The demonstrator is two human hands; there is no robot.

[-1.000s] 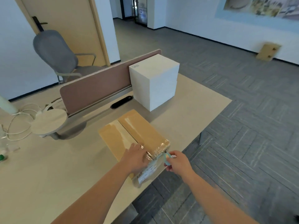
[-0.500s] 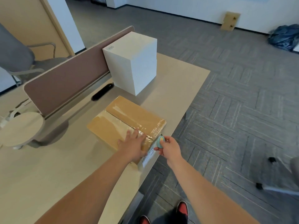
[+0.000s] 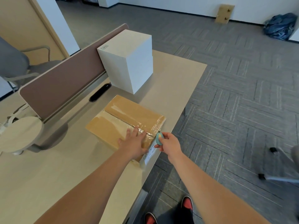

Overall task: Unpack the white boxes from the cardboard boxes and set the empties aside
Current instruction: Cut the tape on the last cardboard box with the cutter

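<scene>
Grey herringbone carpet tiles (image 3: 242, 94) spread right of the right hand (image 3: 169, 144); a brown desk divider panel (image 3: 64, 84) and grey office chair (image 3: 11, 60) stand beyond the left hand (image 3: 134, 141).

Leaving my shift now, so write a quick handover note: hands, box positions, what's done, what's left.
Left hand presses flat on the cardboard box. Right hand pinches a small teal cutter at the box's taped near edge.
Box sits at the desk edge, taped shut; white boxes stand stacked behind it.
Done: box not yet opened.
Left: slit tape, unpack, set the empty aside.
</scene>
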